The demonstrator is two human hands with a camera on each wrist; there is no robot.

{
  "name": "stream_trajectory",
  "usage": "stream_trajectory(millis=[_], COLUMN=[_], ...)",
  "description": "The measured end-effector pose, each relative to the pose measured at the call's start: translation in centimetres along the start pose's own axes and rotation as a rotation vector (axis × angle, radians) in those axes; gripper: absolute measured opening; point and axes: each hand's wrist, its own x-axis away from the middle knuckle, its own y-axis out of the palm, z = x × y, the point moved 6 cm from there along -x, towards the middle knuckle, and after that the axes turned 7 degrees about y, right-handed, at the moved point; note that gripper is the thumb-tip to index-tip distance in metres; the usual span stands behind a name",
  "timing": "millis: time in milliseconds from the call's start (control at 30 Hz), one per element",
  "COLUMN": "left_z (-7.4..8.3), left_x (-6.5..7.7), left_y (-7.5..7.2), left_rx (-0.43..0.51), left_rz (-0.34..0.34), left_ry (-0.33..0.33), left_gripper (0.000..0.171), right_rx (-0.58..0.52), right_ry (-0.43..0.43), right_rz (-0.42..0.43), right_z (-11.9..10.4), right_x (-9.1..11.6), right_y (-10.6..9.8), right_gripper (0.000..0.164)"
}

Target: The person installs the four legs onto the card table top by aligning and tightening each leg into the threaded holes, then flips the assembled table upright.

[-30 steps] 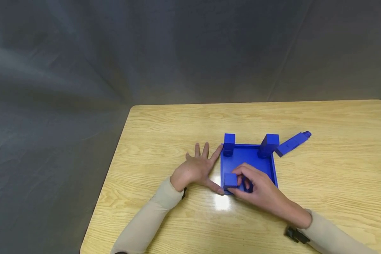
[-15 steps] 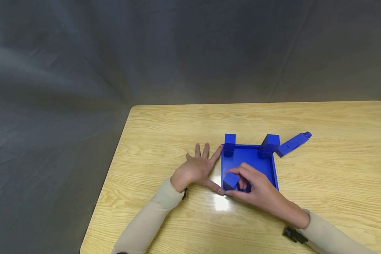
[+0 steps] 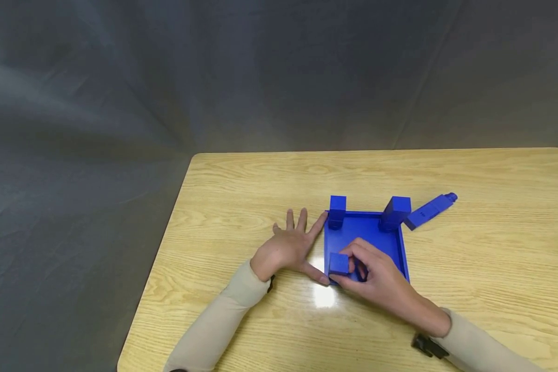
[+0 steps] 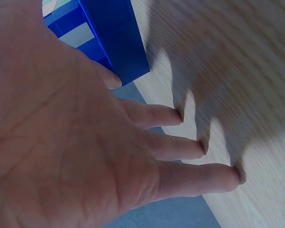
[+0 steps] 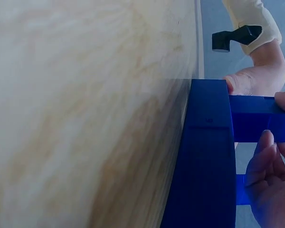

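A square blue tray-like base (image 3: pixel 360 232) lies on the table, with blue square posts upright at its back left (image 3: pixel 337 209) and back right (image 3: pixel 396 212) corners. At the near left corner my right hand (image 3: pixel 383 276) pinches a third upright post (image 3: pixel 338 263) between thumb and fingers. In the right wrist view that post (image 5: pixel 254 104) stands out from the base's side wall (image 5: pixel 206 152). My left hand (image 3: pixel 285 250) lies to the left with fingers spread, thumb and index fingertip at the base's left edge. The left wrist view shows its palm (image 4: pixel 95 142) and the base's blue side.
A loose blue post (image 3: pixel 430 211) with a knobbed, threaded-looking end lies on the wood-grain table (image 3: pixel 242 181), just right of the base. A dark curtain (image 3: pixel 307 77) hangs behind the table and along its left side.
The pinched post has turned: square to the base at first, cornerwise half a second ago, square again now. My right fingertips shifted around it; the left hand stays in place.
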Motion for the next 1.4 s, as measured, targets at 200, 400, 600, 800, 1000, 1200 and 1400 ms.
stream_trajectory(millis=[200, 400, 600, 800, 1000, 1200, 1400], left_z=[0.1, 0.0, 0.0, 0.0, -0.1, 0.2, 0.4], left_x=[0.0, 0.0, 0.0, 0.0, -0.1, -0.3, -0.2], left_y=[0.0, -0.1, -0.1, -0.2, -0.2, -0.1, -0.1], left_rx=[-0.006, -0.026, -0.019, -0.013, 0.021, 0.028, -0.003], left_rz=[-0.002, -0.001, -0.006, -0.012, -0.015, -0.014, -0.002], left_ry=[-0.005, -0.010, -0.012, -0.009, -0.003, -0.008, -0.013], left_gripper=[0.159, 0.159, 0.159, 0.158, 0.160, 0.161, 0.162], right_rx=[-0.010, 0.009, 0.067, 0.068, 0.016, -0.023, -0.010], right_ry=[-0.012, 0.023, 0.056, 0.046, 0.055, 0.089, 0.101], right_rz=[0.008, 0.005, 0.027, 0.050, 0.042, 0.004, -0.106], right_z=[-0.1, 0.0, 0.0, -0.3, -0.2, -0.2, -0.5], right_x=[0.1, 0.0, 0.1, 0.2, 0.4, 0.8, 1.1], right_y=[0.1, 0.2, 0.2, 0.3, 0.3, -0.1, -1.3], right_gripper=[0.047, 0.054, 0.056, 0.055, 0.054, 0.049, 0.054])
